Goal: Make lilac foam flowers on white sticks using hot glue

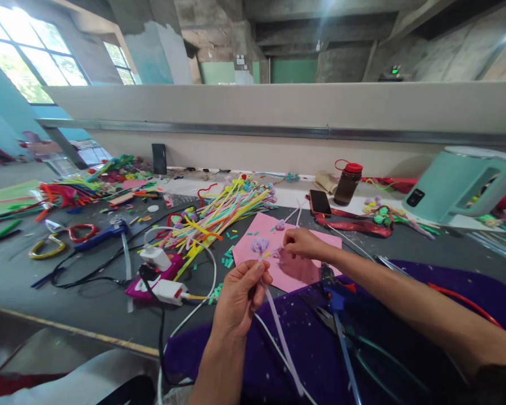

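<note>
Lilac pipe cleaner [274, 315] with a fluffy curled head rises from the left hand [240, 298], whose fingers are pinched round the stem just under the head. Right hand [303, 243] sits just to the right, fingertips pressed together on a short piece touching that head. Both hover over a pink sheet [253, 236] on the grey table [34, 281]. A heap of coloured stems [219, 216] lies left and farther off.

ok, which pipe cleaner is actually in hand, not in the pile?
The pale lilac one: the left hand pinches it below its curled purple tip, and the right hand touches that tip. The multicoloured pile lies untouched on the table.
</note>
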The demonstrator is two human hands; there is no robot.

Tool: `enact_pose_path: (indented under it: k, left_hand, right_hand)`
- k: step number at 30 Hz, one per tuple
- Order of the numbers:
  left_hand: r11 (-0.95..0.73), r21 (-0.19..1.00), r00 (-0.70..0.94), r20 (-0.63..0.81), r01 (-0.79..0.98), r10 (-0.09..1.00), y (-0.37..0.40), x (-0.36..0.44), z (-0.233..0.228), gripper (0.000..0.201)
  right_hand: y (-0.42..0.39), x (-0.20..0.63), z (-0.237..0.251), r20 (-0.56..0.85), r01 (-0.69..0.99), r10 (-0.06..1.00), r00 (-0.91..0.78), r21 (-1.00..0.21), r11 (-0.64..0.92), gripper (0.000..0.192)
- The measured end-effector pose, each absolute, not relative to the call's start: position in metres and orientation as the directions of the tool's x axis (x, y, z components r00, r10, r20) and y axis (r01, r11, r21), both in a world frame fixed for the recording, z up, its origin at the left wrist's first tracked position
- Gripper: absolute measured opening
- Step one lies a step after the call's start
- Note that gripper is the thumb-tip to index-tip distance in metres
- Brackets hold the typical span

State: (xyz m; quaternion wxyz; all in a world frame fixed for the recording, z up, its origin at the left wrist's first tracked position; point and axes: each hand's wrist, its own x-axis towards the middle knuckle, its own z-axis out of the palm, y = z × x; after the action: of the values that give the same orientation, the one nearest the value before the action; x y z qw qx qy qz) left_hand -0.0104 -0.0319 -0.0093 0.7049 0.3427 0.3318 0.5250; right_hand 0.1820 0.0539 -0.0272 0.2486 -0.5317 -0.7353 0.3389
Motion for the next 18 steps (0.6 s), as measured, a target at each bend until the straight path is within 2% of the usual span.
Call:
enact_pose_path:
  k: [4,9,13,18]
  left_hand:
    - [0.213,0.827,0.233,-0.102,-0.520,0.967,-0.032,-0.010,-0.010,0.021]
    - [0.209,0.835,0.238,-0.098,-0.509,0.966,-0.031,-0.009,-0.012,0.022]
    - [0.208,0.844,0.240,-0.097,-0.494,0.966,-0.031,-0.008,-0.014,0.020]
    - [0.230,0.854,0.267,-0.111,-0.467,0.957,-0.031,-0.003,-0.014,0.021]
  right_hand:
    - [0.041,0.183,-0.020,-0.071,0.425,0.947,-0.312,-0.902,0.072,0.006]
    - [0.027,0.183,-0.012,-0.127,0.232,0.936,-0.330,-0.971,-0.050,0.025]
    - [0.016,0.183,-0.007,-0.134,0.161,0.936,-0.325,-0.983,-0.085,0.014]
    - [-0.012,0.181,0.003,-0.103,0.146,0.938,-0.331,-0.988,-0.057,0.006]
